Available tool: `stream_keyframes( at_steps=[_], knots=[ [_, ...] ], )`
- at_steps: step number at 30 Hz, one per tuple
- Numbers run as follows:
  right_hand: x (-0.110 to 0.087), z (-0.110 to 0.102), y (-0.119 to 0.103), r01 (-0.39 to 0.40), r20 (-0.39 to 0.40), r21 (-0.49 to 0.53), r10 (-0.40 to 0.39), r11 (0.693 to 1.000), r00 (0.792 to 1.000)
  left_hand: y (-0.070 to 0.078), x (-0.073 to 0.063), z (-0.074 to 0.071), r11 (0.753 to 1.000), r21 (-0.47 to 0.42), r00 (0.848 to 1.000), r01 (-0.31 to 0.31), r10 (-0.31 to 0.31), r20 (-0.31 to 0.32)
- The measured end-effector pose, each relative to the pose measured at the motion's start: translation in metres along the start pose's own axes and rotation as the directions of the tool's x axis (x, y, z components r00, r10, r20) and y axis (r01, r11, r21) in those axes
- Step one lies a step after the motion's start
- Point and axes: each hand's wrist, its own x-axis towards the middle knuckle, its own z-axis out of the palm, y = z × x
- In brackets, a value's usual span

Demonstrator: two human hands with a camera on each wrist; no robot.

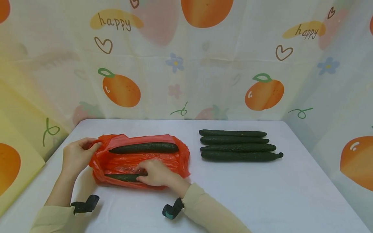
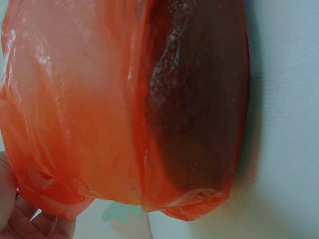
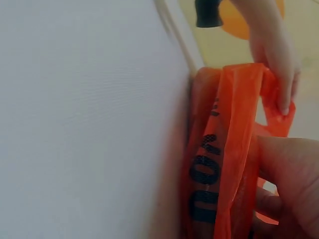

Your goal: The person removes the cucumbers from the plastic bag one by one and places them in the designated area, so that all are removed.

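Near cucumber inside the red bag, gripped by the right hand; the left hand pinches the bag's left rim.
The cucumber should be firm and fairly light, its skin perhaps slick, likely to snap if bent; mid-length, thumb opposite fingers, looks the best hold. The bag is probably flimsy and easily torn, so a gathered fold of rim suits it better. The head view alone shows the far cucumber in the bag and the row of four on the surface; the right wrist view adds dark print on the bag's outside, and the left wrist view a dark shape through the film, presumably the near cucumber.
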Motion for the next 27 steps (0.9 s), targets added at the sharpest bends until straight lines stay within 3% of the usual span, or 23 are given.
stream_keyframes(
  at_steps=[12,21,27],
  knots=[
    [-0.002,0.008,-0.001,-0.037,0.032,-0.057,0.039,0.998,0.999,0.001,-0.001,0.001,1.000,0.004,1.000,-0.012,0.012,-0.008],
    [-0.001,0.017,-0.006,-0.112,0.036,-0.228,0.124,0.967,0.992,0.002,-0.001,0.001,1.000,0.000,1.000,-0.027,0.027,-0.016],
    [-0.002,0.018,-0.007,-0.099,0.020,-0.243,0.107,0.965,0.994,0.003,-0.001,0.001,1.000,0.005,0.999,-0.030,0.030,-0.019]
  ],
)
